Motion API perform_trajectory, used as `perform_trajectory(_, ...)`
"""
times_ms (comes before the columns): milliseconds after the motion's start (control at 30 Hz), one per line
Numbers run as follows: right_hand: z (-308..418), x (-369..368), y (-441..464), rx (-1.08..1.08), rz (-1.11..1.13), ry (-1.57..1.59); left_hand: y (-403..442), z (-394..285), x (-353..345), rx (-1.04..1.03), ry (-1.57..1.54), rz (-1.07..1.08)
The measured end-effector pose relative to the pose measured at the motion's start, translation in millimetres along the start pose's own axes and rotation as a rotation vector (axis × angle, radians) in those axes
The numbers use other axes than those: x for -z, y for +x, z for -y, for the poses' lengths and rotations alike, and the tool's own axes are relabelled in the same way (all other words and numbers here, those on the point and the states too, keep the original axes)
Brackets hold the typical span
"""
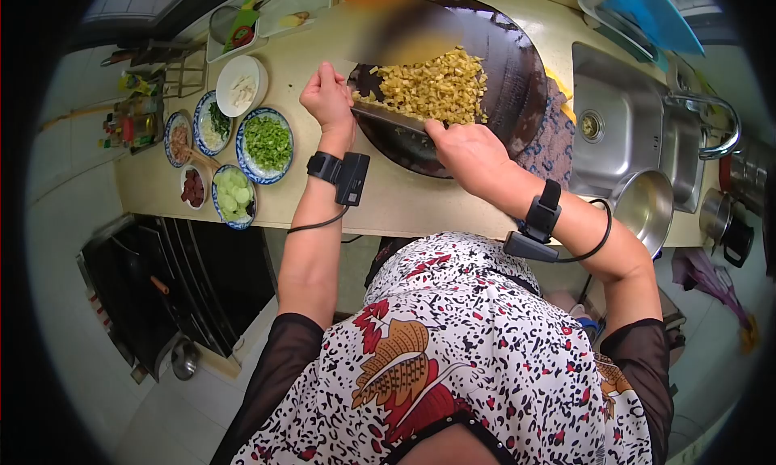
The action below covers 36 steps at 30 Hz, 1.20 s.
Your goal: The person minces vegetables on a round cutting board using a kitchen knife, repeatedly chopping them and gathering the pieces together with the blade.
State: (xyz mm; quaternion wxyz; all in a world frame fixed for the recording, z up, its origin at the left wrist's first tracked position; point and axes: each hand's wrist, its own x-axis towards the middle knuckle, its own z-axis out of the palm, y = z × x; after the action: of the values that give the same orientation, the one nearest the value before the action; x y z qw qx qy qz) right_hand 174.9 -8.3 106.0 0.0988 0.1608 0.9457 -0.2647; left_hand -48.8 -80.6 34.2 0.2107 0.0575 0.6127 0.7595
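A round dark chopping board (517, 69) bears a heap of finely diced yellow-green pieces (440, 85); they look like chopped pickled vegetable. A kitchen knife (392, 117) lies across the board's near side, its blade edge-on to me and beside the heap. My right hand (473, 154) is closed round the knife's handle end. At the blade's far left end my left hand (328, 100) is closed, fingers curled. Whether it grips the blade tip or something small is hidden. A blurred shape covers the board's upper left part.
Left on the counter stand plates of chopped greens (267, 144) and pale green slices (233, 194), a white bowl (257, 85), a small bowl of dark red pieces (192, 188) and chopsticks (202, 159). A steel sink (618, 150) and a pot (647, 210) are at right. A patterned cloth (550, 142) lies by the board.
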Motion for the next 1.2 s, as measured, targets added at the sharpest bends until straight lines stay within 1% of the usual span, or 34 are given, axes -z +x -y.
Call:
perform_trajectory(133, -0.2, 3.2, 9.8, 0.043, -0.068, 0.025, 14.1, 5.3, -0.6, 0.059, -0.014, 0.023)
perform_trajectory(233, -9.5, -11.3, 12.8, 0.065, -0.118, 0.054, 15.3, 11.1, -1.0, 0.065, -0.033, 0.033)
perform_trajectory(267, -12.4, -16.6, 11.4, 0.07, -0.134, 0.062, 10.7, 12.9, -0.9, 0.045, 0.016, 0.022)
perform_trajectory(333, -19.8, -21.3, 11.6, 0.011, -0.021, 0.055, 3.9, 12.9, -4.1, -0.008, 0.104, 0.01)
perform_trajectory(367, -24.7, -22.9, 10.5, -0.022, 0.032, 0.047, 2.2, 11.2, -6.2, -0.032, 0.095, -0.004)
perform_trajectory(433, -31.8, -29.4, 5.8, 0.017, -0.029, 0.063, -5.0, 8.7, -8.1, -0.077, 0.078, -0.035)
perform_trajectory(500, -37.2, -37.0, 0.3, 0.059, -0.119, 0.112, -11.6, 2.4, -14.1, -0.091, 0.089, -0.018)
perform_trajectory(600, -37.4, -43.7, 0.1, 0.068, -0.165, 0.132, -11.1, 1.6, -15.7, -0.106, 0.101, -0.017)
perform_trajectory(700, -31.3, -35.4, 5.8, -0.005, -0.058, 0.082, 1.2, 8.4, -12.8, -0.079, 0.137, -0.009)
perform_trajectory(800, -19.2, -29.4, 12.8, 0.039, -0.189, 0.035, 19.2, 19.8, -9.1, -0.056, 0.15, 0.015)
perform_trajectory(900, -23.1, -28.2, 17.1, 0.048, -0.213, 0.033, 28.9, 23.9, -12.3, -0.076, 0.151, 0.062)
perform_trajectory(933, -22.2, -29.1, 14.9, 0.02, -0.159, 0.039, 28.2, 23.3, -14.6, -0.085, 0.156, 0.085)
perform_trajectory(1000, -24.5, -29.5, 9.6, -0.043, -0.055, 0.047, 18.4, 18.7, -13.5, -0.099, 0.171, 0.042)
perform_trajectory(1100, -34.5, -46.6, 0.5, 0.085, -0.195, 0.036, -4.9, 9.3, -6.7, -0.132, 0.155, 0.029)
perform_trajectory(1200, -37.1, -61.9, -4.9, 0.113, -0.31, 0.061, -13.0, 0.6, -13.3, -0.143, 0.143, 0.052)
